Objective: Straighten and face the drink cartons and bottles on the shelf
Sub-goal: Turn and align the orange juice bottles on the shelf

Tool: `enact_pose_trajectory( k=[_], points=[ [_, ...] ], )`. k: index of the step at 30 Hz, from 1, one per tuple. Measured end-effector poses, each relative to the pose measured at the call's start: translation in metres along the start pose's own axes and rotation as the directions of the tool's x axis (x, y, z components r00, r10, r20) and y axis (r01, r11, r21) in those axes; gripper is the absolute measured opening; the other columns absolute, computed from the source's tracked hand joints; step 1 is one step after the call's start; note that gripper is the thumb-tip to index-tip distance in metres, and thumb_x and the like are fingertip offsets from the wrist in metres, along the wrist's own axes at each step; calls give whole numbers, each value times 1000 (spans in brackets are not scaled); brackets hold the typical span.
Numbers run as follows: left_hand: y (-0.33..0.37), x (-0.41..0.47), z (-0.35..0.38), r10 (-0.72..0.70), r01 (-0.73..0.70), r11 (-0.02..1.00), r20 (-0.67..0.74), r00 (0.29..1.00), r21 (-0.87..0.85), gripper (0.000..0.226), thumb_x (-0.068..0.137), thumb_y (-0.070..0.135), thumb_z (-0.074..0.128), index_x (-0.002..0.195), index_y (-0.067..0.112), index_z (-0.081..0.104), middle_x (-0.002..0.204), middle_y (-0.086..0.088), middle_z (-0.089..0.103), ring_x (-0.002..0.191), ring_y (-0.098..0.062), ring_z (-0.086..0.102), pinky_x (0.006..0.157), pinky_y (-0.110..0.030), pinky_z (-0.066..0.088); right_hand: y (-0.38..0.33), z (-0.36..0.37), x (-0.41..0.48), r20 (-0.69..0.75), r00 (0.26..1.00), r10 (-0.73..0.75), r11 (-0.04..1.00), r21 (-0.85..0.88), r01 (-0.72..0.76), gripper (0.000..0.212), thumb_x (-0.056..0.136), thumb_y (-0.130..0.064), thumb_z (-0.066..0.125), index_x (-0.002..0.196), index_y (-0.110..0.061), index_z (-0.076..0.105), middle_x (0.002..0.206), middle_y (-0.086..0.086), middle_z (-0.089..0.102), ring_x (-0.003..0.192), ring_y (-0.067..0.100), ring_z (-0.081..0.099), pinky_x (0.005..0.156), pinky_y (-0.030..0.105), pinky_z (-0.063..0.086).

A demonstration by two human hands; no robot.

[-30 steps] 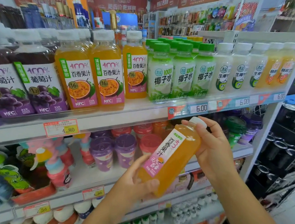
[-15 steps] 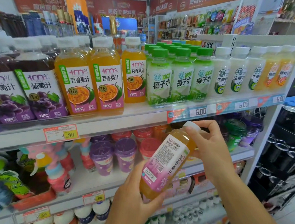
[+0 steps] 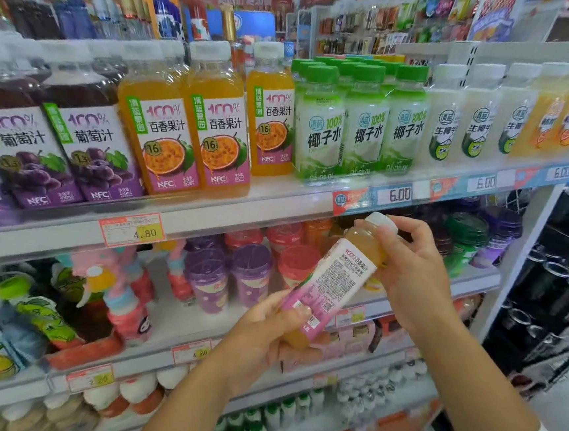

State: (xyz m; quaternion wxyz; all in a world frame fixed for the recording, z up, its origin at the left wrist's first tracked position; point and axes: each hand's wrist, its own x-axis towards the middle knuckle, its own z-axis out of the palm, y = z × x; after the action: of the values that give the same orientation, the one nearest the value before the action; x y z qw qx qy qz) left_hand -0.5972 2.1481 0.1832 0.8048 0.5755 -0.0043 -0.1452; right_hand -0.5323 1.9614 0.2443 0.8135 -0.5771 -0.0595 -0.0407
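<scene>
- Held item: small clear plastic bottle of orange-yellow juice, white cap, pink-and-white label (image 3: 334,281). It is off the shelf, in the air just below the "6.00" price tag on the upper shelf rail (image 3: 398,193).
- Long axis: tilted, with the cap up and right, close under the tag, and the base down and left of it. The fine-print and barcode side of the label faces the camera; the front face is turned away.
- Left hand (image 3: 266,329): below and left of the tag, fingers and thumb curled round the bottle's base.
- Right hand (image 3: 412,274): just below the tag and right of the bottle, fingers wrapped over the neck and cap. It is the nearer hand to the rail.
- Likely slot (judgement): above and left of the tag, by the row of tall orange passion-fruit bottles with white caps (image 3: 214,133), which carry matching label text. The green-capped coconut-water bottles (image 3: 318,125) stand directly above the tag.
- Coming move (judgement): lift the bottle up and left past the rail, bring it upright and turn the label front outward. The cap hand is placed to steer that turn.
</scene>
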Motion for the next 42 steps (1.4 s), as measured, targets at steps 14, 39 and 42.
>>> enact_pose_trajectory(
  k=[14, 39, 42],
  points=[
    [0, -7, 4, 251, -169, 906, -172, 953, 387, 67, 70, 36, 83, 126, 47, 48, 121, 19, 62, 103, 1, 65, 76, -20, 55, 6, -9, 0, -92, 996, -13, 992, -128, 1, 20, 87, -18, 70, 101, -15, 55, 94, 6, 73, 83, 22, 72, 74, 45, 59],
    [199, -11, -24, 905, -7, -188, 176, 388, 982, 63, 91, 59, 49, 143, 24, 42, 142, 9, 46, 134, -10, 34, 113, -22, 17, -179, 115, 77, 697, 678, -235, 580, -459, 673, 55, 80, -14, 74, 127, -37, 57, 123, -12, 61, 102, 6, 66, 82, 24, 58],
    [230, -5, -35, 874, 158, -306, 212, 437, 939, 70, 92, 56, 50, 150, 20, 32, 156, 1, 34, 144, -17, 28, 117, -32, 15, -175, 127, 93, 735, 643, -214, 455, -508, 732, 54, 80, -19, 76, 123, -45, 56, 131, -14, 55, 102, 12, 65, 87, 30, 57]
  ],
)
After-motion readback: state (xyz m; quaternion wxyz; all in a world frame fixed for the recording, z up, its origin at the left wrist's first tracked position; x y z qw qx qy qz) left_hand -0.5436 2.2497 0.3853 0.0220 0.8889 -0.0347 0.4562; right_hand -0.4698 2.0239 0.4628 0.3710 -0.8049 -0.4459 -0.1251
